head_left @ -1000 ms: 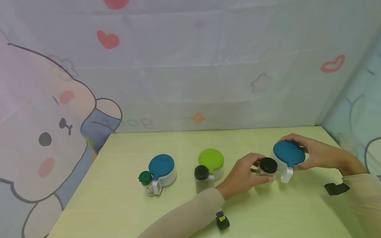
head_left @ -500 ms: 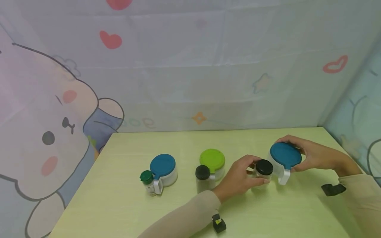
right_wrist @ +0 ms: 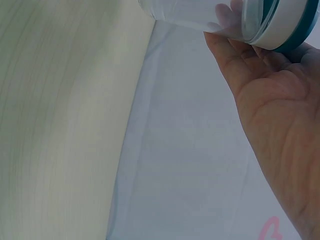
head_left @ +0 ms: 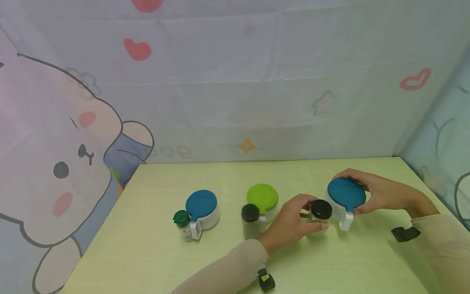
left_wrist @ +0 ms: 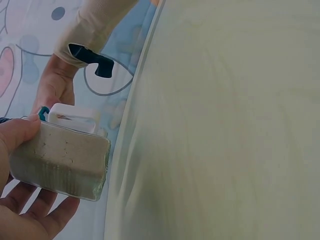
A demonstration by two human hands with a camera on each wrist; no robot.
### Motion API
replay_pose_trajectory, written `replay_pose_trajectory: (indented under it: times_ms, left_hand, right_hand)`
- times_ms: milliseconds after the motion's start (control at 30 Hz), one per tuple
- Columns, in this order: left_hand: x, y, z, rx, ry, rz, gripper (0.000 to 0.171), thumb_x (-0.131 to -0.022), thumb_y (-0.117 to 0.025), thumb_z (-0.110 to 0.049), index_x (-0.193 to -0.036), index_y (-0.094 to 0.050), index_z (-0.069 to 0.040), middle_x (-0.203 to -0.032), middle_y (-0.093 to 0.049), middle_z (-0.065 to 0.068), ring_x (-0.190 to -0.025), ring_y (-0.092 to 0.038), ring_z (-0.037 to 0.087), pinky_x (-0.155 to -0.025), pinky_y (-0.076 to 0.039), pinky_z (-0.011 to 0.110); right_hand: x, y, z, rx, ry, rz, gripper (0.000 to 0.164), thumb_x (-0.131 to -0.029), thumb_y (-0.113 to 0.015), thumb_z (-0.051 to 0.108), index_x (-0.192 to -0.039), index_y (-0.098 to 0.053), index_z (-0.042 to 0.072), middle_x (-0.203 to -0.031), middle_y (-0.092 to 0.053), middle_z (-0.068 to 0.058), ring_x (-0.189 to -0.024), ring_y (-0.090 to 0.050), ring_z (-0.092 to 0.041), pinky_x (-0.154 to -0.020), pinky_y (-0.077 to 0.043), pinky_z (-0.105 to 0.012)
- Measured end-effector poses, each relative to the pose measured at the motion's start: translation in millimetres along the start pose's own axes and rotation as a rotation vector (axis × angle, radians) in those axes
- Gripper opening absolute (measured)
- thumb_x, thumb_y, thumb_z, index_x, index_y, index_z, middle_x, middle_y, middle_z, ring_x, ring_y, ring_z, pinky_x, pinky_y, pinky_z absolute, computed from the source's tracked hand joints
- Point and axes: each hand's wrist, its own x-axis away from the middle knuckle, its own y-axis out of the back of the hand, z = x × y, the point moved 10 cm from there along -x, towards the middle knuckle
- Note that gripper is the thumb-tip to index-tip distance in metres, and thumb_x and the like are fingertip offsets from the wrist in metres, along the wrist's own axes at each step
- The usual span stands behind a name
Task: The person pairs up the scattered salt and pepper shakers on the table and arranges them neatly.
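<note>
At the right of the table, my left hand (head_left: 288,224) grips a clear glass jar with a black lid (head_left: 321,209), thumb on the near side. The jar's glass body (left_wrist: 60,157) shows in the left wrist view between thumb and fingers. Just right of it, my right hand (head_left: 385,195) holds a clear canister with a round blue lid (head_left: 346,192) and a white handle (head_left: 346,220) turned to the front. In the right wrist view the fingers wrap the canister's clear body (right_wrist: 185,12). Whether either base touches the table is unclear.
Left on the table (head_left: 147,261) stand a green-capped shaker (head_left: 182,219) and another blue-lidded canister (head_left: 201,203), side by side. In the middle, a black-lidded jar (head_left: 251,213) stands before a lime-lidded canister (head_left: 262,197), close to my left wrist. A patterned cloth (head_left: 220,102) hangs behind.
Both hands have moved a little left and toward the front, carrying the black-lidded jar and the blue-lidded canister along. Both grips are kept. The other containers keep their places.
</note>
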Motion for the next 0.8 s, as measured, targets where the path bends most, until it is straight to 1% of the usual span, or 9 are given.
replay_pose_trajectory:
  times_ms: [200,267,467,800]
  left_hand:
    - [3.8,1.5,2.1,0.002,0.016,-0.008,0.051,-0.086,-0.084,-0.022,-0.129,-0.060,-0.013,-0.121,-0.062,-0.002,-0.107,-0.059,0.000,-0.091,-0.055,0.020]
    - [4.7,1.2,3.0,0.005,0.021,-0.007,0.051,-0.086,-0.084,-0.022,-0.130,-0.060,-0.013,-0.121,-0.062,-0.003,-0.107,-0.059,0.000,-0.091,-0.055,0.019]
    - [8.3,0.5,3.1,0.027,0.033,-0.005,0.051,-0.086,-0.084,-0.021,-0.130,-0.059,-0.013,-0.120,-0.061,-0.003,-0.107,-0.059,0.000,-0.091,-0.055,0.018]
    - [13.1,3.9,1.2,0.013,0.038,-0.016,0.051,-0.085,-0.085,-0.019,-0.128,-0.060,-0.013,-0.120,-0.060,-0.003,-0.108,-0.059,0.001,-0.091,-0.053,0.015]
  right_hand:
    - [-3.6,-6.1,2.4,-0.011,0.016,0.019,0.078,-0.082,-0.085,0.013,-0.148,-0.043,0.020,-0.138,-0.051,-0.001,-0.116,-0.057,-0.017,-0.089,-0.053,-0.028]
    - [-5.1,-7.7,2.9,-0.013,0.025,0.023,0.078,-0.082,-0.084,0.013,-0.148,-0.043,0.019,-0.138,-0.051,-0.002,-0.115,-0.057,-0.018,-0.089,-0.054,-0.028]
    - [-10.6,-11.1,-0.2,-0.006,0.010,0.026,0.078,-0.081,-0.085,0.014,-0.147,-0.043,0.021,-0.137,-0.052,-0.001,-0.114,-0.058,-0.017,-0.089,-0.054,-0.027]
    - [-21.0,-17.7,3.3,-0.043,0.035,0.041,0.079,-0.079,-0.086,0.013,-0.146,-0.044,0.019,-0.137,-0.052,-0.003,-0.113,-0.058,-0.019,-0.089,-0.054,-0.028]
